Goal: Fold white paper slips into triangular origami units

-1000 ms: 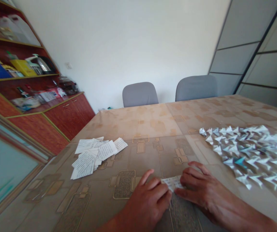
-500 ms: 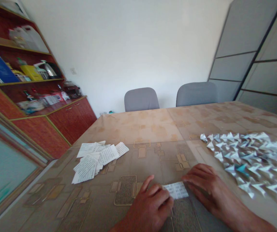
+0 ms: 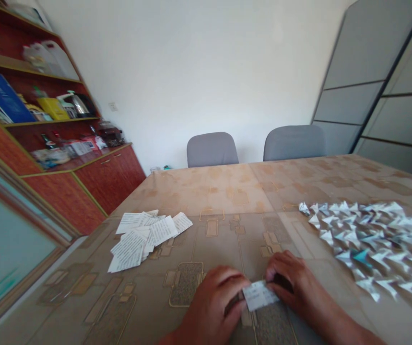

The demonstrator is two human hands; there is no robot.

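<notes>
A small piece of printed paper is held between my two hands near the front of the table. My left hand pinches its left end between thumb and fingers. At the right end, my right hand grips the paper the same way. Off to the left lies a loose pile of printed paper slips. To the right of my right hand stand rows of small folded paper pieces, mostly white with one teal piece among them.
The table has a patterned cover. Two grey chairs stand at its far side, against the white wall. A red-brown shelf unit with bottles, boxes and a kettle is at the left. Grey cabinet panels rise at the right.
Both hands have gone from resting beside the paper, fingers stretched toward it, to pinching its two ends. The paper now looks lifted and slightly tilted.
</notes>
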